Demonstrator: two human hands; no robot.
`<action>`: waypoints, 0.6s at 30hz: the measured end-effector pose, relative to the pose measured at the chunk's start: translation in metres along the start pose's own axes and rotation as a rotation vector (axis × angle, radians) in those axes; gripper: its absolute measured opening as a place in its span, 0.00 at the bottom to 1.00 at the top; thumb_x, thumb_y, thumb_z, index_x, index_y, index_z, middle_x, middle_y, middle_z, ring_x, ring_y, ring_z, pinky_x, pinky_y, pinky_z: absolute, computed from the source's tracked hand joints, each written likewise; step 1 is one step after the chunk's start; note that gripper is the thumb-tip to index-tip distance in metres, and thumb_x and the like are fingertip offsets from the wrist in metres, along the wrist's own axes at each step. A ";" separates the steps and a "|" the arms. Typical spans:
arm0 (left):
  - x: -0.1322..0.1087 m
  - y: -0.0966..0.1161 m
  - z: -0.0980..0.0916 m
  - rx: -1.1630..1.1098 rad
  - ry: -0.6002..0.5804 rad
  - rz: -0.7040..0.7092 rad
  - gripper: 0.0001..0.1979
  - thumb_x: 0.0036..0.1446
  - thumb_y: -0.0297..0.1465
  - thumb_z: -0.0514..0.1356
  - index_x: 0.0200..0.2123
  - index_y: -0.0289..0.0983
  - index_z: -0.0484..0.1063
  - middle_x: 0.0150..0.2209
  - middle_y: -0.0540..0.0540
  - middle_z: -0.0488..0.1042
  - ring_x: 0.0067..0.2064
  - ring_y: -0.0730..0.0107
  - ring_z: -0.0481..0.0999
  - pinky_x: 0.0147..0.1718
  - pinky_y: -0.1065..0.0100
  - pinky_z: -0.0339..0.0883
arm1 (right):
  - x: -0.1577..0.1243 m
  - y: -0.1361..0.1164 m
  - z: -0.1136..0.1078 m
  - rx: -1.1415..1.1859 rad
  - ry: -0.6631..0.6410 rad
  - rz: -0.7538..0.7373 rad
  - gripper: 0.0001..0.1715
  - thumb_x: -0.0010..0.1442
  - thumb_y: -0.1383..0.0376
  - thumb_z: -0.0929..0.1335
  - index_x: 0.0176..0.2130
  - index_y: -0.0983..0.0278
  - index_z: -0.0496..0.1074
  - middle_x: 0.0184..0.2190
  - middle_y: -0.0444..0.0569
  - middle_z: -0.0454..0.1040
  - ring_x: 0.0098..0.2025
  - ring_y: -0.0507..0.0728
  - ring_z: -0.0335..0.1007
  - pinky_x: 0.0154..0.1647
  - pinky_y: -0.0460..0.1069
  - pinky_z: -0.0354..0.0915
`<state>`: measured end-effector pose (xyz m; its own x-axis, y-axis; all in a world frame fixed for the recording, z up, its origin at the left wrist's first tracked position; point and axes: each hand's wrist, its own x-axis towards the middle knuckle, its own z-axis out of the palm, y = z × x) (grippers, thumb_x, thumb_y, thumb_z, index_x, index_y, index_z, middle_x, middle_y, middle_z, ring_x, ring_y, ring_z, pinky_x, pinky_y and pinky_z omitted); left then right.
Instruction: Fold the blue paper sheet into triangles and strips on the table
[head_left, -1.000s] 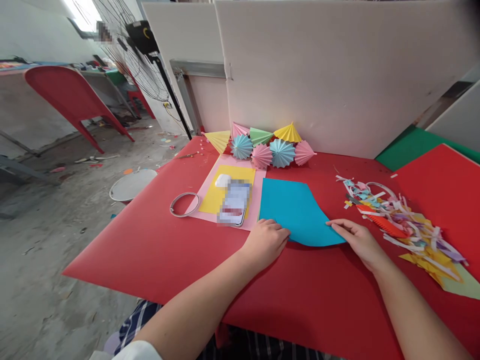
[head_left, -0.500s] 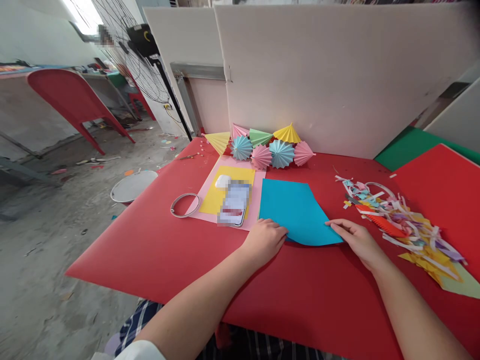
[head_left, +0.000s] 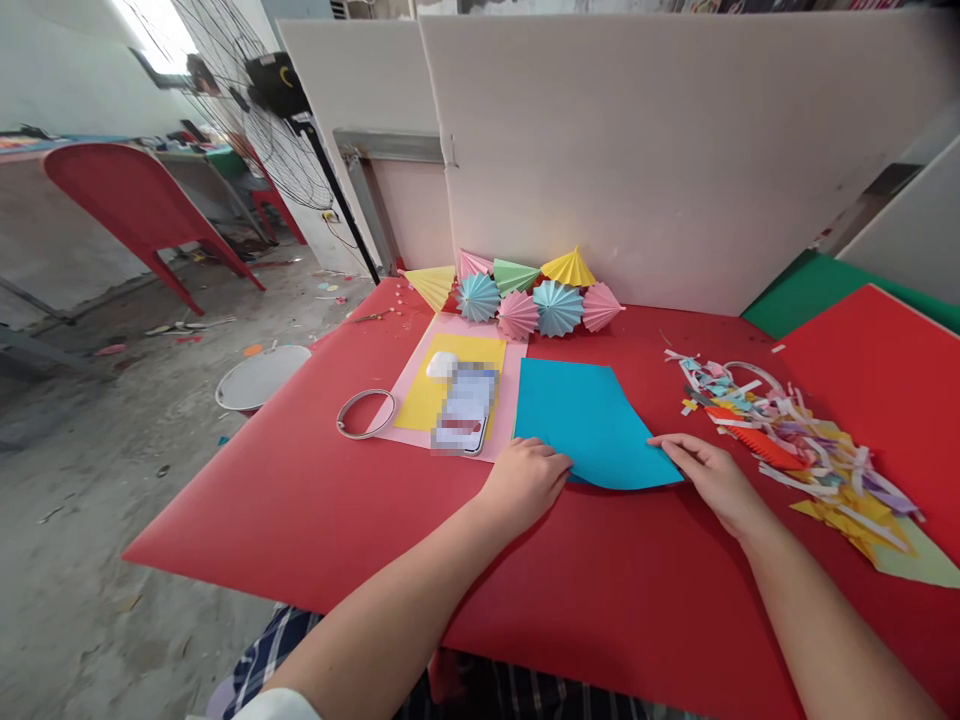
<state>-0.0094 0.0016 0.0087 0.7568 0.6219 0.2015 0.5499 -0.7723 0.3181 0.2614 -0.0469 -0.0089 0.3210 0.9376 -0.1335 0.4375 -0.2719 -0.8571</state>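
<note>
Smooth red-covered table (head_left: 300, 530) on a grey concrete floor (head_left: 82, 540)

Nearest, dark plaid cloth (head_left: 262, 650) shows below the table's edge. The left hand (head_left: 527, 477) curls its fingers over the near edge of a bright blue four-sided paper sheet (head_left: 577, 410), close to its left corner; the thumb is hidden from me, so I can't tell whether it pinches or just presses. The right hand (head_left: 709, 472) nips the sheet's right edge between thumb and finger. That sheet lies on the table, its near edge bowing between the hands. I'd guess it's light, bendy, inclined to slide on that smooth cover and quick to crease; best held gently by its edges, near the corners.

Off to the left, a flat smartphone with a blurred screen (head_left: 465, 405) lies across a yellow paper rectangle (head_left: 412, 400) and a larger pink paper sheet (head_left: 514, 385), a thin greyish ring (head_left: 360, 436) near them. A heap of multicoloured paper strips (head_left: 780, 440) sprawls on the right. Further back, pleated pastel paper umbrellas (head_left: 556, 307) sit before large white panels (head_left: 637, 150), and a red plastic chair (head_left: 120, 190) stands well off.
</note>
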 end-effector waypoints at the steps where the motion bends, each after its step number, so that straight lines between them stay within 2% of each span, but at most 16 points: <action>1: 0.000 0.000 0.000 -0.004 0.010 0.002 0.12 0.62 0.31 0.50 0.39 0.39 0.73 0.33 0.47 0.76 0.39 0.66 0.73 0.39 0.65 0.64 | 0.000 0.000 0.000 0.004 0.015 -0.002 0.22 0.51 0.47 0.65 0.37 0.58 0.74 0.45 0.48 0.74 0.51 0.64 0.64 0.51 0.55 0.58; 6: 0.000 0.002 -0.002 -0.055 0.075 0.005 0.12 0.62 0.32 0.50 0.39 0.39 0.73 0.33 0.47 0.76 0.37 0.66 0.73 0.38 0.66 0.64 | -0.001 -0.002 0.000 0.111 0.071 -0.001 0.20 0.51 0.49 0.65 0.36 0.59 0.73 0.39 0.51 0.75 0.44 0.62 0.69 0.43 0.54 0.65; 10: 0.000 0.004 -0.007 -0.211 0.206 -0.087 0.12 0.61 0.33 0.51 0.39 0.39 0.73 0.33 0.48 0.77 0.36 0.68 0.73 0.35 0.68 0.65 | -0.002 0.000 0.000 0.385 0.094 -0.058 0.11 0.50 0.57 0.66 0.35 0.58 0.67 0.29 0.47 0.75 0.34 0.60 0.73 0.32 0.54 0.69; 12: 0.000 0.005 -0.010 -0.337 0.285 -0.195 0.11 0.61 0.34 0.52 0.38 0.39 0.74 0.33 0.49 0.77 0.34 0.70 0.73 0.31 0.71 0.65 | -0.004 0.001 0.000 0.540 0.069 -0.149 0.07 0.48 0.63 0.65 0.31 0.57 0.63 0.29 0.44 0.75 0.35 0.60 0.73 0.34 0.56 0.69; 14: 0.000 0.006 -0.014 -0.452 0.352 -0.294 0.12 0.60 0.35 0.52 0.36 0.39 0.74 0.31 0.50 0.76 0.31 0.72 0.73 0.27 0.73 0.63 | -0.007 0.002 0.002 0.584 0.018 -0.230 0.05 0.48 0.67 0.65 0.28 0.58 0.62 0.33 0.44 0.76 0.39 0.61 0.73 0.40 0.58 0.68; 16: 0.000 0.007 -0.015 -0.531 0.390 -0.352 0.13 0.60 0.37 0.51 0.34 0.38 0.73 0.29 0.51 0.76 0.29 0.74 0.72 0.25 0.74 0.62 | -0.012 0.001 0.004 0.479 -0.051 -0.265 0.03 0.49 0.67 0.65 0.25 0.59 0.65 0.37 0.46 0.76 0.44 0.61 0.71 0.46 0.59 0.66; 18: 0.000 0.007 -0.015 -0.562 0.400 -0.367 0.13 0.60 0.37 0.51 0.33 0.39 0.73 0.28 0.52 0.76 0.27 0.75 0.71 0.24 0.74 0.61 | -0.015 -0.003 0.009 0.287 -0.136 -0.289 0.05 0.53 0.65 0.65 0.28 0.59 0.71 0.42 0.48 0.75 0.49 0.62 0.68 0.51 0.59 0.62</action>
<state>-0.0107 -0.0017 0.0251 0.3172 0.9068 0.2777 0.3979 -0.3930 0.8290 0.2480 -0.0587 -0.0087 0.0974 0.9916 0.0848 0.2357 0.0598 -0.9700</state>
